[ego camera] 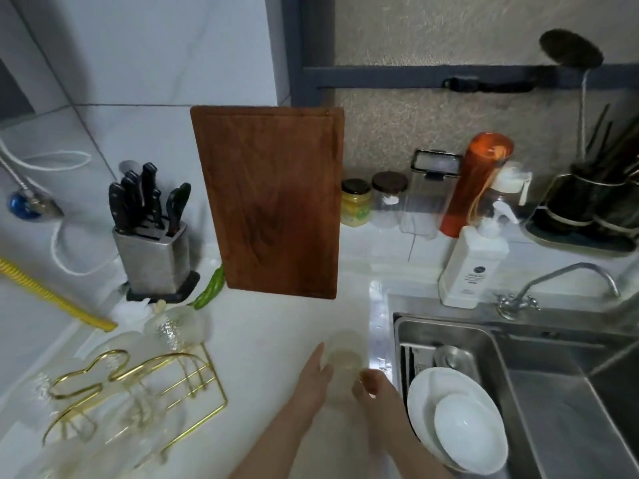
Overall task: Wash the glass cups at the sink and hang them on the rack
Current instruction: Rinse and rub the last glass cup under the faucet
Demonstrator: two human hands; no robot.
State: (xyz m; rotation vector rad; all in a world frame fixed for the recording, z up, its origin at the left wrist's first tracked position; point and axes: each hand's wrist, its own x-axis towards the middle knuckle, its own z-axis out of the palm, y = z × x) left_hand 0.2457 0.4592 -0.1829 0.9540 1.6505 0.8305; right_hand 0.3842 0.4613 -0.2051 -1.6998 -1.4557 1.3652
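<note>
A clear glass cup (pixel 343 354) stands on the white counter just left of the sink (pixel 553 375). My left hand (pixel 313 378) rests against its left side and my right hand (pixel 371 382) curls around its right side, so both hands hold it. At the lower left, a gold wire rack (pixel 145 378) carries several clear glass cups, among them one textured glass (pixel 173 326) at its far end. The motion blur hides how tightly my fingers close.
White bowls (pixel 460 420) are stacked in the left sink basin. A faucet (pixel 567 281) and a white soap bottle (pixel 473 264) stand behind the sink. A wooden cutting board (pixel 276 202), a knife block (pixel 152 250), jars and a utensil holder (pixel 594 209) line the back.
</note>
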